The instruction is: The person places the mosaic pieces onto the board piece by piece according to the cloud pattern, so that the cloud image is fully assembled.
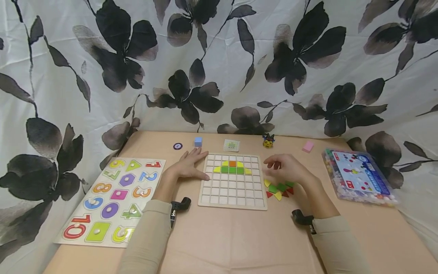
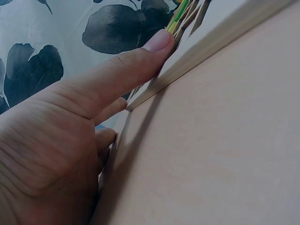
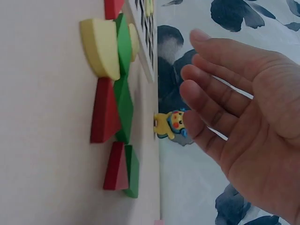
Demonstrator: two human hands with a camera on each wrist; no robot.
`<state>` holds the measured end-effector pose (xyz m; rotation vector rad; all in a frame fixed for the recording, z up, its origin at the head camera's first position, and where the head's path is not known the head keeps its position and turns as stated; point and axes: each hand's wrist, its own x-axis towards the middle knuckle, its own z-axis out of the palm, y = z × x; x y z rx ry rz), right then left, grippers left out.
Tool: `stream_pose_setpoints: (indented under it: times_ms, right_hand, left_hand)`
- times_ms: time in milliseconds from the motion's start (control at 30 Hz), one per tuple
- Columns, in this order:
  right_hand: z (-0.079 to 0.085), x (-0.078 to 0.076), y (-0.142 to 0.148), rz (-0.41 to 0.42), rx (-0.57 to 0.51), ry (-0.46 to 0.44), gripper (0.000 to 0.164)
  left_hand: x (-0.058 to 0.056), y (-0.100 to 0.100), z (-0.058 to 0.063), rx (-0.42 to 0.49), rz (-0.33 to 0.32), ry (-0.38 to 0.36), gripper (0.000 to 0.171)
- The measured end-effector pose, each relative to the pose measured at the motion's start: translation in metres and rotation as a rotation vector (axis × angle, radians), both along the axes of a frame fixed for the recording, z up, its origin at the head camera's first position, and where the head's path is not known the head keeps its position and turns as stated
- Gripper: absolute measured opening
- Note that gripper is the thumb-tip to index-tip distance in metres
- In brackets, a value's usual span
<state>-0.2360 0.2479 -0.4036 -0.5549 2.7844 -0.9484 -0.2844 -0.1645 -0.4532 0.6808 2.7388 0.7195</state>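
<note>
A white gridded board (image 1: 222, 196) lies at the middle of the table. Green pieces (image 1: 232, 170), an orange square (image 1: 232, 163) and yellow pieces (image 1: 217, 169) sit in its upper cells. My left hand (image 1: 184, 166) is at the board's left side, fingers extended; its thumb (image 2: 145, 54) touches the board edge in the left wrist view. Above the loose pieces right of the board hovers my right hand (image 1: 291, 167), fingers loosely bent and holding nothing. Below it, the right wrist view shows red (image 3: 104, 112), green (image 3: 124, 101) and yellow (image 3: 99, 47) pieces.
A number-and-shape puzzle board (image 1: 114, 207) lies at left. Clear box (image 1: 359, 177) of small colorful parts stands at right. Along the back are a round disc (image 1: 177, 146), blue cube (image 1: 198, 142), pattern card (image 1: 231, 145), small figurine (image 1: 268, 140) and pink block (image 1: 308, 146).
</note>
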Motion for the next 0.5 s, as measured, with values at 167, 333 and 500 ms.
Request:
stream_pose_setpoints:
  times_ms: [167,333,500]
  right_hand:
    - [-0.0055,0.0002,0.0017,0.022,0.013,-0.113,0.034]
    - [-0.0088,-0.0004,0.0035,0.040,0.026,-0.176,0.026]
    - [-0.0101,-0.0007,0.0038,0.083,0.046,-0.188,0.020]
  left_hand:
    - [0.0003,-0.0011,-0.0013,-0.007,0.002,-0.003,0.116]
    - [0.0004,-0.0010,-0.0001,0.005,0.002,-0.003,0.116]
    - [0.0004,-0.0009,0.0008,0.018,0.005,-0.005,0.116]
